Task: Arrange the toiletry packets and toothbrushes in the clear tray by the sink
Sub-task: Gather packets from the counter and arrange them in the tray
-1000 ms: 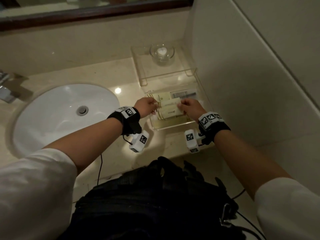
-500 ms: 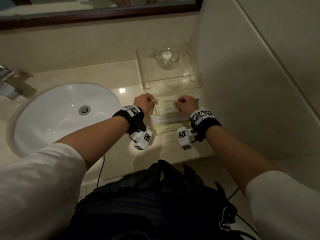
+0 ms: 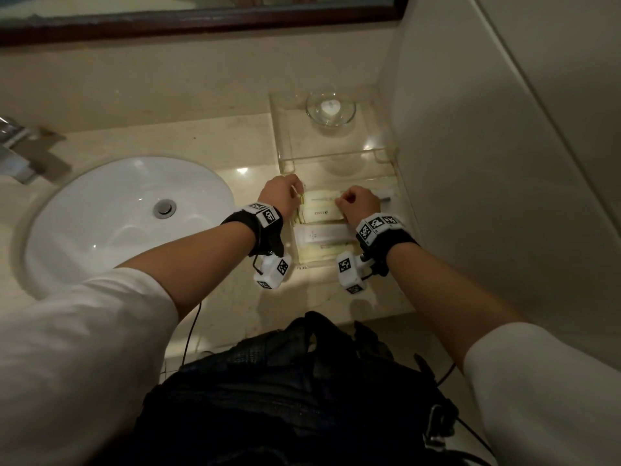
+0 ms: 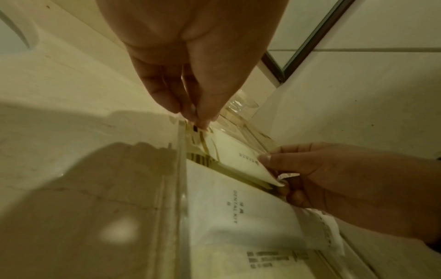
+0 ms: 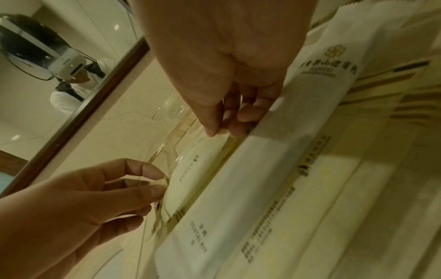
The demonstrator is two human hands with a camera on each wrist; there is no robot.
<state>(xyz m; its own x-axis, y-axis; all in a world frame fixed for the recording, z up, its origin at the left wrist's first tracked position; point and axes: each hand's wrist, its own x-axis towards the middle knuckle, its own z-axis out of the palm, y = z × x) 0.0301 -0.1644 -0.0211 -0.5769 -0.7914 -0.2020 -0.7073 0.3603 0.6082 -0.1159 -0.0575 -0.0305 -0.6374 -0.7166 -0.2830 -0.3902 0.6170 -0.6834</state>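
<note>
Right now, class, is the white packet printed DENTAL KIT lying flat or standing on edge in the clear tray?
Flat. The white DENTAL KIT packet lies face up in the clear tray, its print readable from above.

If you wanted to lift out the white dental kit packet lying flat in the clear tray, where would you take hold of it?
Probably by its crimped right end, from above: the white dental kit packet lies flat, its long sides flanked by other packets, its left end against the clear tray wall. The right end sits just below the right hand, which now pinches the small cream packet with the left hand.

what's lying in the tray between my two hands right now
A cream packet spans from left hand to right hand, each pinching an end; the head view shows it.
</note>
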